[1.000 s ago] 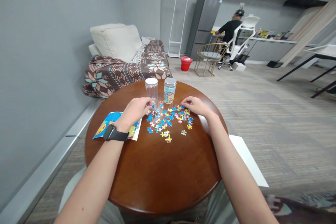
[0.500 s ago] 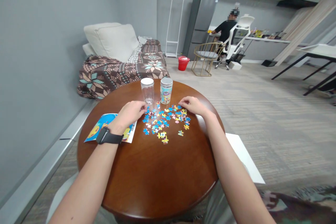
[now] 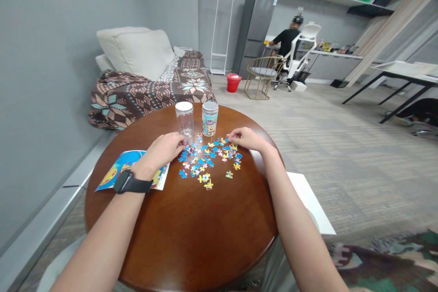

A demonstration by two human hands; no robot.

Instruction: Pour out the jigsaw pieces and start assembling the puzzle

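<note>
Many small jigsaw puzzle pieces, mostly blue and yellow with some pink, lie loose on the round brown table. At the pile's left edge is my left hand, fingers curled and tips together beside blue pieces. My right hand rests at the upper right edge, its thumb and fingers closed in a pinch over the pieces. Whatever either set of fingertips holds is too small to make out. Behind the pile stand a clear jar with a white lid and a printed cartoon can.
A cartoon picture sheet lies partly under my left wrist. Beyond the table are a sofa with a patterned cover, a red bin and a gold wire chair. A person in black sits at the far counter.
The view has swung slightly to the right, so everything appears shifted left. Both hands stay at nearly the same spots by the puzzle pieces.
</note>
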